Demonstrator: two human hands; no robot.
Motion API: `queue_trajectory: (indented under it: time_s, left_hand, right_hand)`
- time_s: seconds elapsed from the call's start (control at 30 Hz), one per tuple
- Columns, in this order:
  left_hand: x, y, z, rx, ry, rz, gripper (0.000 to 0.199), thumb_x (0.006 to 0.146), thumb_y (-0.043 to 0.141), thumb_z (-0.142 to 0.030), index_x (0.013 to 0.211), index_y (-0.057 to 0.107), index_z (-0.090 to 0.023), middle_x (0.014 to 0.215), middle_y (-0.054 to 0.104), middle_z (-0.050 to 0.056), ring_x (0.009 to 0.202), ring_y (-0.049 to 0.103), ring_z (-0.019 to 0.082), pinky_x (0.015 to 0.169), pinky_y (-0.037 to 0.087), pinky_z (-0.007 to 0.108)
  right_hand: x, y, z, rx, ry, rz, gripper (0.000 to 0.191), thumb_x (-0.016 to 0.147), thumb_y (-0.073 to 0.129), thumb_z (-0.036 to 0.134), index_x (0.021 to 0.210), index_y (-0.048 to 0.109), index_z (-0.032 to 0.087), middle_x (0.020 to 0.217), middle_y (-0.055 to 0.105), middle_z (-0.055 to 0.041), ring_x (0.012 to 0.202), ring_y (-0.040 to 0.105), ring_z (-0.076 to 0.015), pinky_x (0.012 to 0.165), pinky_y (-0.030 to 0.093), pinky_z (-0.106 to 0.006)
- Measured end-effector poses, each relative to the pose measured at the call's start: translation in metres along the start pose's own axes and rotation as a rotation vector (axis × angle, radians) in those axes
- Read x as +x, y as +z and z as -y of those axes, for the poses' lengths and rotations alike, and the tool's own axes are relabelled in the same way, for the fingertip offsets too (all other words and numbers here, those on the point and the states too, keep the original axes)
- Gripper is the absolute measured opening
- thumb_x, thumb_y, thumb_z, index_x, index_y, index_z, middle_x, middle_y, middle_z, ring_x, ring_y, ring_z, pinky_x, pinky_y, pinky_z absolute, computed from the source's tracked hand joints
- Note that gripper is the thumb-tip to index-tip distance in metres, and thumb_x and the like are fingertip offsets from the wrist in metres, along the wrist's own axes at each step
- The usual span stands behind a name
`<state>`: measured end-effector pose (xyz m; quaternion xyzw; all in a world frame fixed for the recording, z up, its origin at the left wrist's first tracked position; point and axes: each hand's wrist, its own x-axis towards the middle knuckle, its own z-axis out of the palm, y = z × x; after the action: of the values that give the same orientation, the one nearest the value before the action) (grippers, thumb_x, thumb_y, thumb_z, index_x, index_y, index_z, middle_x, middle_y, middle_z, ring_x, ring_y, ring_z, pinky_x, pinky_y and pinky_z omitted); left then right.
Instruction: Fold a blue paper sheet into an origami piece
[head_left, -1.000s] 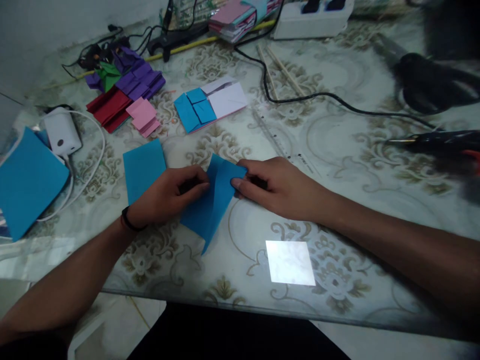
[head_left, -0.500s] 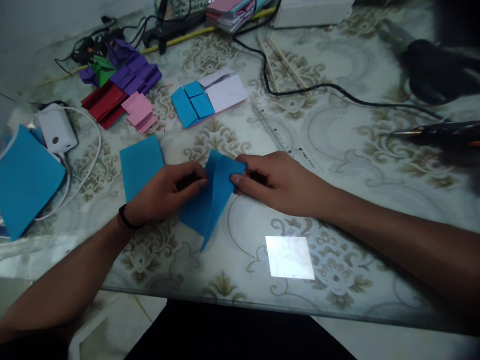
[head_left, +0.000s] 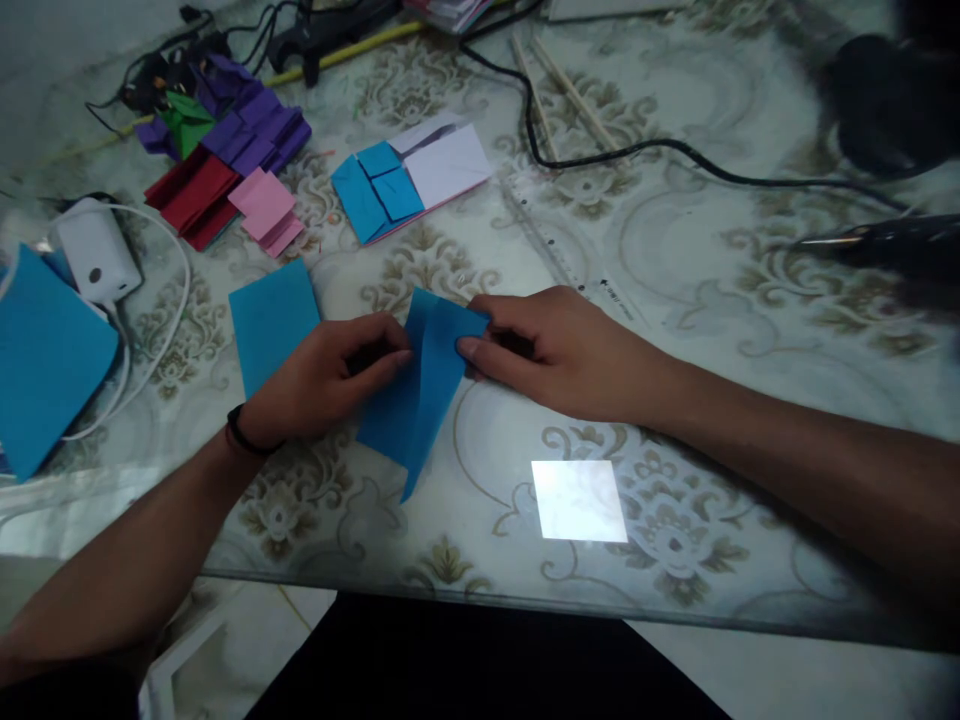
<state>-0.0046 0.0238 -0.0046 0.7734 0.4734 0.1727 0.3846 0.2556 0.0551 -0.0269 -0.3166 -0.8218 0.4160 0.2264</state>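
Both my hands hold a creased sheet of blue paper point(head_left: 431, 375) just above the patterned tabletop. My left hand point(head_left: 341, 365) pinches its left side between thumb and forefinger. At the upper right corner, my right hand point(head_left: 529, 345) has its thumb on top and fingers behind. A lengthwise fold line runs down the sheet, with its right part raised. Partly under my left hand lies another blue paper piece point(head_left: 274, 315). Beyond my hands is a white folded paper piece point(head_left: 454, 165) with blue folded paper point(head_left: 382, 190) at its left end.
Folded purple point(head_left: 259, 130), red point(head_left: 196, 195) and pink paper point(head_left: 266, 210) lie at the back left. A white device point(head_left: 97, 250) with a cable sits beside blue sheets point(head_left: 45, 360). A clear ruler point(head_left: 555, 245), black cable point(head_left: 660, 152) and dark pointed tool point(head_left: 862, 240) are farther right.
The camera view has shifted slightly, moving the background left and up. Both hands keep their pinch on the blue paper, which looks nearly unchanged.
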Motion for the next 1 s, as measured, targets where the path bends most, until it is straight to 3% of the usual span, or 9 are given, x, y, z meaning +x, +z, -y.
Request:
queue_trajectory:
  time_s: [0.2, 0.53, 0.7, 1.0]
  left_hand:
    - [-0.0011, 0.0005, 0.0012, -0.014, 0.059, 0.023, 0.025, 0.105, 0.060, -0.039, 0.092, 0.066, -0.019, 0.074, 0.061, -0.001, 0.064, 0.051, 0.013, 0.058, 0.041, 0.026]
    - [-0.0013, 0.0005, -0.0021, -0.023, 0.025, 0.034, 0.029, 0.104, 0.060, -0.042, 0.086, 0.063, -0.020, 0.069, 0.056, -0.002, 0.061, 0.047, 0.013, 0.056, 0.038, 0.027]
    - [-0.0016, 0.0009, -0.0021, 0.005, -0.022, 0.033, 0.028, 0.103, 0.059, -0.045, 0.089, 0.066, -0.021, 0.073, 0.063, 0.000, 0.065, 0.052, 0.015, 0.059, 0.042, 0.028]
    - [-0.0009, 0.0013, 0.0004, 0.004, 0.065, 0.007, 0.024, 0.104, 0.060, -0.038, 0.090, 0.066, -0.020, 0.075, 0.064, -0.001, 0.067, 0.054, 0.013, 0.061, 0.043, 0.027]
  right_hand:
    - [0.0001, -0.0001, 0.0003, -0.005, -0.012, -0.006, 0.028, 0.101, 0.055, 0.036, 0.077, 0.051, 0.021, 0.063, 0.057, 0.0027, 0.058, 0.050, -0.0109, 0.060, 0.033, -0.027]
    - [0.0003, 0.0001, 0.0005, -0.005, -0.007, -0.004, 0.029, 0.101, 0.055, 0.037, 0.078, 0.052, 0.021, 0.064, 0.059, 0.0026, 0.057, 0.051, -0.0108, 0.058, 0.034, -0.027]
    - [0.0001, 0.0006, -0.0003, 0.000, 0.005, -0.001, 0.028, 0.101, 0.056, 0.038, 0.079, 0.054, 0.021, 0.065, 0.061, 0.0019, 0.057, 0.053, -0.0116, 0.059, 0.035, -0.028]
    - [-0.0014, 0.0002, -0.0003, 0.011, 0.030, -0.001, 0.027, 0.101, 0.057, 0.038, 0.080, 0.056, 0.021, 0.065, 0.061, 0.0019, 0.058, 0.053, -0.0123, 0.059, 0.037, -0.028]
